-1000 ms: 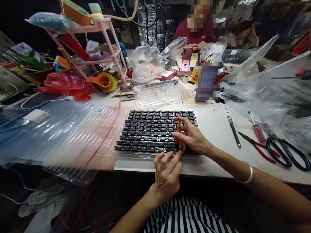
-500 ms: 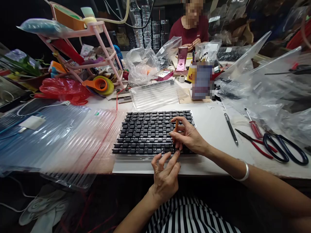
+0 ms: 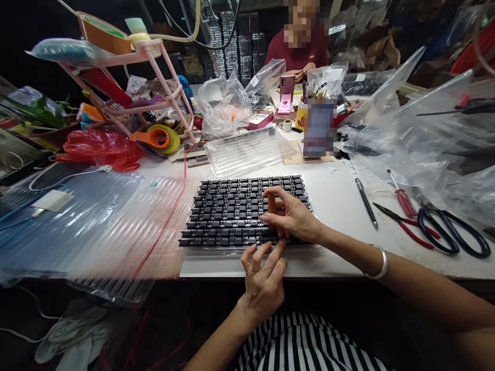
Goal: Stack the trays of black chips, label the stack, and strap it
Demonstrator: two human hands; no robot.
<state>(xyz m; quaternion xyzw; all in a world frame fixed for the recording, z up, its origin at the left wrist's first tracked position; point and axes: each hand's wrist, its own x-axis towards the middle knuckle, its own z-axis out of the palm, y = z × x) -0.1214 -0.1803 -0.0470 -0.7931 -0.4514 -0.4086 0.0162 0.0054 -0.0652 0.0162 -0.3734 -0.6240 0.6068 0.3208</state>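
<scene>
Rows of narrow black circuit boards with small black chips lie side by side in a clear plastic tray. Between the thumb and fingers of my right hand is a short, flat orange-brown stick, held nearly upright over the right half of the rows. Its lower end is hidden by the fingers. My left hand rests at the tray's front edge with its fingers spread, the index fingertip touching the front row just below my right hand.
To the right lie a black pen, a red-handled screwdriver, pliers and scissors. Clear ribbed plastic trays cover the left side; another tray lies behind. A person sits across the table.
My right hand has shifted slightly left with the stick, which now shows its broad side and stands more upright. My left hand stays at the front edge. The camera view has moved slightly.
</scene>
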